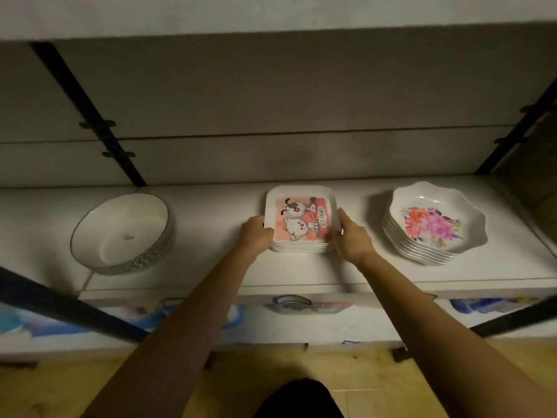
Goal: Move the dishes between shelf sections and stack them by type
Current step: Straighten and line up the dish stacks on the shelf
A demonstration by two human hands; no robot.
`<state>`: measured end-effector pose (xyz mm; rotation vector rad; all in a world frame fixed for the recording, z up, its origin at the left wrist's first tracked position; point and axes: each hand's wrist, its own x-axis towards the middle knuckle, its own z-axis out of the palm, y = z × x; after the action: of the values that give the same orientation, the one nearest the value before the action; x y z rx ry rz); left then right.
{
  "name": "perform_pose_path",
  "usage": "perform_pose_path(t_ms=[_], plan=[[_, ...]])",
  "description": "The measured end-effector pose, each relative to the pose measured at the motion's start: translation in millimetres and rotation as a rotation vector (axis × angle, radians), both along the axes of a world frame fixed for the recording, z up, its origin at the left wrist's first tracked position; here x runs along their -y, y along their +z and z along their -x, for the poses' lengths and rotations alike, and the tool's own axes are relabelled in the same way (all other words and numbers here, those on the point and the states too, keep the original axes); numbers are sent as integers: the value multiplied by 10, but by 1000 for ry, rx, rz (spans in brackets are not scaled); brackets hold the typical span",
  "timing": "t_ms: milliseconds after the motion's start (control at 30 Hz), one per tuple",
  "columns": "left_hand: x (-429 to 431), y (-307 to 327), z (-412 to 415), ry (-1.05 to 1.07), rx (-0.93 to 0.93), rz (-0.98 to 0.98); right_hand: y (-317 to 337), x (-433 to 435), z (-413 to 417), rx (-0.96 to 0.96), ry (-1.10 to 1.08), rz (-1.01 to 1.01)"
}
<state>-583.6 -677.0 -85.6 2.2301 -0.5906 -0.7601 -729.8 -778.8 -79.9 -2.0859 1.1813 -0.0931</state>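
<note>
A stack of several square plates with a pink cartoon print (301,218) sits in the middle of the white shelf (211,267). My left hand (256,233) grips the stack's left edge, thumb over the rim. My right hand (349,236) holds its right edge, fingers along the side. To the right stands a stack of several scalloped floral plates (434,224). A large white round dish with a patterned side (120,233) leans at the left.
Black metal frame bars run diagonally at the upper left (90,116), upper right (518,131) and lower left (60,306). A lower shelf holds more printed dishes (301,306). Wooden floor (150,381) lies below.
</note>
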Motion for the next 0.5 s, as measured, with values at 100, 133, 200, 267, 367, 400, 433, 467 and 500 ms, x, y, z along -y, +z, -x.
perform_pose_path(t_ms=[100, 133, 200, 267, 367, 400, 433, 467, 500], plan=[[-185, 4, 45, 2, 22, -39, -19, -175, 36, -15, 28, 6], [-238, 3, 61, 0, 32, -52, -21, -224, 50, -19, 32, 5], [-328, -6, 87, -6, 49, -62, -42, -300, 63, -24, 26, 4], [-392, -16, 112, -12, 65, -63, -70, -345, 69, -12, 27, 6], [-456, 0, 143, -31, 87, -52, -79, -366, 77, -16, 46, -8], [-468, 25, 154, -44, 103, -56, -69, -357, 75, -20, 49, -21], [-480, 57, 161, -54, 129, -61, -54, -348, 71, -21, 49, -28], [-505, 87, 154, -57, 165, -64, -37, -350, 67, -10, 42, -17], [-548, 120, 136, -48, 202, -55, -16, -364, 62, 16, 31, 22]])
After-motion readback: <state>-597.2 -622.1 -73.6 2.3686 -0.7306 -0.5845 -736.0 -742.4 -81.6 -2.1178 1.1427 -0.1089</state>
